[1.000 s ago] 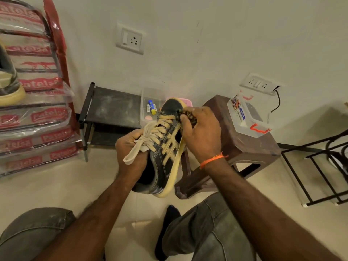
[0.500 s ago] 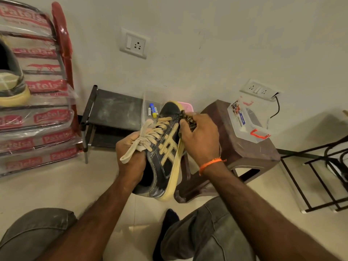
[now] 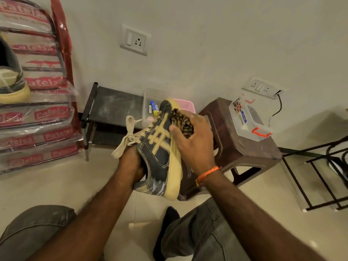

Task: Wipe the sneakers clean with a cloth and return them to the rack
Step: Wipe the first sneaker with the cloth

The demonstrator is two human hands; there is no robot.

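Gripping the black-and-tan sneaker (image 3: 160, 151) from beneath at its heel opening, my left hand (image 3: 131, 162) holds it tilted on its side above the floor, in front of the brown stool (image 3: 243, 146). My right hand (image 3: 192, 140) clutches the striped cloth (image 3: 181, 122), fingers curled round it, pressing it against the shoe's side near the toe.
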